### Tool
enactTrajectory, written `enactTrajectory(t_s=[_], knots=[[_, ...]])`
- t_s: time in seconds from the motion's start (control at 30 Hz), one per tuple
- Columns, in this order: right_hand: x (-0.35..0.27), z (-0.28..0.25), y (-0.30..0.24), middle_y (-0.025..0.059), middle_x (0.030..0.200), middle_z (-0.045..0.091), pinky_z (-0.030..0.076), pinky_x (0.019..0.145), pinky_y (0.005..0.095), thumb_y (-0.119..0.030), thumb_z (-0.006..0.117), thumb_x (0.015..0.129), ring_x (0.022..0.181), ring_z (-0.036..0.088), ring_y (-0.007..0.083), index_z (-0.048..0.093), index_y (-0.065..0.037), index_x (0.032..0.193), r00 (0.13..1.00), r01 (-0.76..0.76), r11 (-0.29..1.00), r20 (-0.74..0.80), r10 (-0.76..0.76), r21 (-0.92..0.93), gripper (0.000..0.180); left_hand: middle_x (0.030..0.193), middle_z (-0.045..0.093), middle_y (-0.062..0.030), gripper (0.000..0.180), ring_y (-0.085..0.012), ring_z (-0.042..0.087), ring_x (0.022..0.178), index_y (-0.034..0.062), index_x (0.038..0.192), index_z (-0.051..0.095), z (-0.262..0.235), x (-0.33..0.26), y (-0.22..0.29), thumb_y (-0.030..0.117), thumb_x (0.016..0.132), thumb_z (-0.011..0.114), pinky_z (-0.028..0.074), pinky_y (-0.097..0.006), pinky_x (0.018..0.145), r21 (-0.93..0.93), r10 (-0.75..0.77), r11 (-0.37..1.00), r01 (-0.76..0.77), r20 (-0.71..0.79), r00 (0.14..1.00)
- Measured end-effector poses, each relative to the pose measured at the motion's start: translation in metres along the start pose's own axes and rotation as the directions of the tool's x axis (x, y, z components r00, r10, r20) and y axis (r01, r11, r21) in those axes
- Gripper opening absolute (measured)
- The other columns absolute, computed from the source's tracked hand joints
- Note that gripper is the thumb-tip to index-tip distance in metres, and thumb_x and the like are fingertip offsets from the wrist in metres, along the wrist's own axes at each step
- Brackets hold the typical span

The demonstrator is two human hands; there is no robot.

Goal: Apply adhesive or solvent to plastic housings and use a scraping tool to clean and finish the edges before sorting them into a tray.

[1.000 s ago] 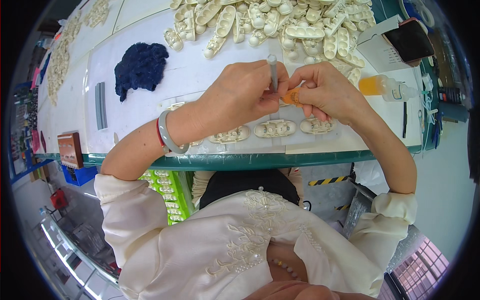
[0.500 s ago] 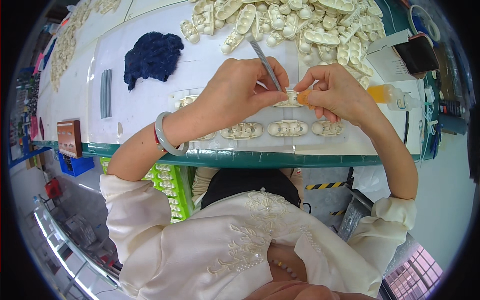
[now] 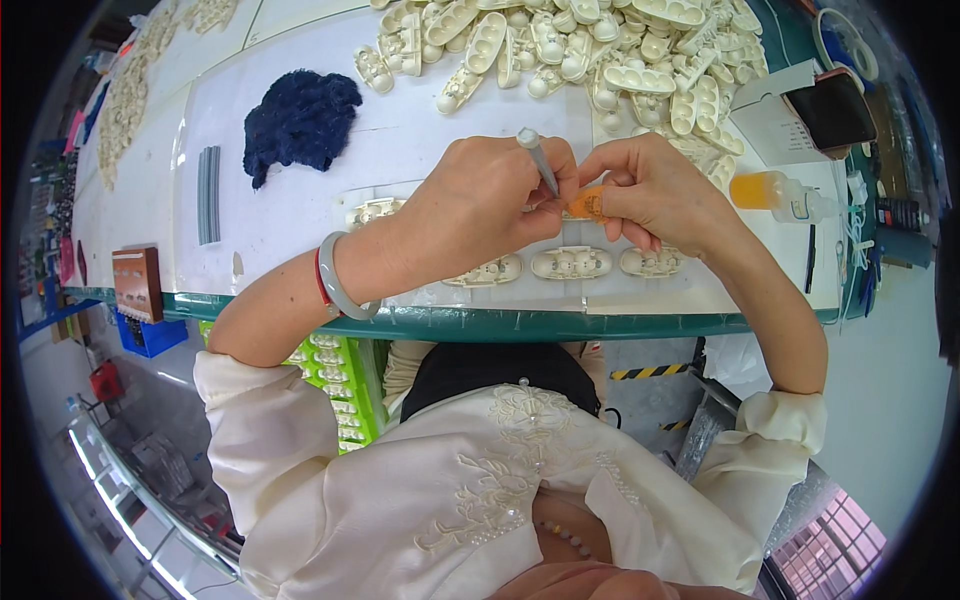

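My left hand [image 3: 480, 205] is closed around a thin grey pen-like tool [image 3: 537, 158], its tip pointing down toward my right hand. My right hand [image 3: 655, 190] pinches a small piece, with an orange cover on one fingertip [image 3: 587, 204]. Both hands meet above a row of cream moulded parts [image 3: 572, 263] lying on a clear sheet near the table's front edge. A pale bangle [image 3: 338, 282] circles my left wrist.
A heap of cream moulded parts [image 3: 560, 45] fills the far side of the white table [image 3: 300, 215]. A dark blue cloth [image 3: 298, 118] lies far left, grey strips [image 3: 208, 180] beside it. An orange-liquid bottle [image 3: 775, 192] and a dark phone [image 3: 835, 108] sit at right.
The view has shifted slightly, bringing the table closer. The grey tool has tilted more upright in my left hand, and both hands stay pressed together over the parts.
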State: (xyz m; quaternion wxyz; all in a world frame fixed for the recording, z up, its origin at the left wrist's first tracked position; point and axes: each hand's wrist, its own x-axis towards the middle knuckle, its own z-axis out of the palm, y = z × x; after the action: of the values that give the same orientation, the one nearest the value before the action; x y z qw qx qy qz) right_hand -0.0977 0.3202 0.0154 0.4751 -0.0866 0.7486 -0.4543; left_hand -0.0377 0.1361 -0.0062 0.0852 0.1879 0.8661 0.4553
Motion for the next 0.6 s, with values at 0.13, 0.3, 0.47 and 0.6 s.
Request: enactTrajectory(t_s=[0.13, 0.3, 0.47, 0.6], knots=[[0.005, -0.002, -0.002, 0.0072, 0.057, 0.056, 0.033, 0.034, 0.0215, -0.008, 0.059, 0.075, 0.037, 0.045, 0.0073, 0.06, 0.005, 0.094, 0.999, -0.049, 0.999, 0.004, 0.049, 0.022, 0.023, 0.075, 0.062, -0.004, 0.011, -0.01, 0.062, 0.072, 0.0, 0.082, 0.057, -0.003, 0.004, -0.003, -0.003, 0.072, 0.063, 0.053, -0.023, 0.065, -0.076, -0.017, 0.997, 0.018, 0.012, 1.0], [0.008, 0.002, -0.008, 0.0081, 0.058, 0.056, 0.031, 0.034, 0.022, -0.007, 0.061, 0.073, 0.037, 0.043, 0.0067, 0.06, 0.004, 0.089, 0.997, -0.077, 0.997, 0.014, 0.077, 0.029, 0.019, 0.077, 0.063, -0.0062, 0.01, -0.0093, 0.062, 0.076, -0.0011, 0.081, 0.056, -0.017, 0.003, -0.002, -0.004, 0.074, 0.062, 0.051, -0.021, 0.067, -0.248, -0.163, 0.953, 0.173, 0.061, 0.985], [0.011, 0.003, -0.009, 0.0067, 0.053, 0.055, 0.028, 0.03, 0.0197, -0.007, 0.06, 0.071, 0.033, 0.041, 0.005, 0.059, 0.005, 0.088, 0.998, -0.058, 0.998, -0.022, 0.058, -0.009, 0.02, 0.085, 0.064, -0.0096, 0.013, -0.0122, 0.063, 0.082, -0.0025, 0.086, 0.055, -0.049, -0.003, -0.003, -0.007, 0.077, 0.062, 0.05, -0.02, 0.073, -0.401, -0.181, 0.913, 0.08, -0.222, 0.958], [0.013, 0.002, -0.011, 0.0066, 0.054, 0.055, 0.028, 0.03, 0.0196, -0.006, 0.061, 0.071, 0.034, 0.041, 0.0053, 0.058, 0.005, 0.087, 0.999, -0.052, 0.997, -0.019, 0.051, -0.06, 0.02, 0.085, 0.061, -0.0053, 0.012, -0.0115, 0.061, 0.082, -0.0034, 0.087, 0.057, -0.052, -0.019, -0.001, -0.004, 0.077, 0.063, 0.049, -0.021, 0.077, -0.298, -0.145, 0.948, 0.109, -0.1, 0.984]])
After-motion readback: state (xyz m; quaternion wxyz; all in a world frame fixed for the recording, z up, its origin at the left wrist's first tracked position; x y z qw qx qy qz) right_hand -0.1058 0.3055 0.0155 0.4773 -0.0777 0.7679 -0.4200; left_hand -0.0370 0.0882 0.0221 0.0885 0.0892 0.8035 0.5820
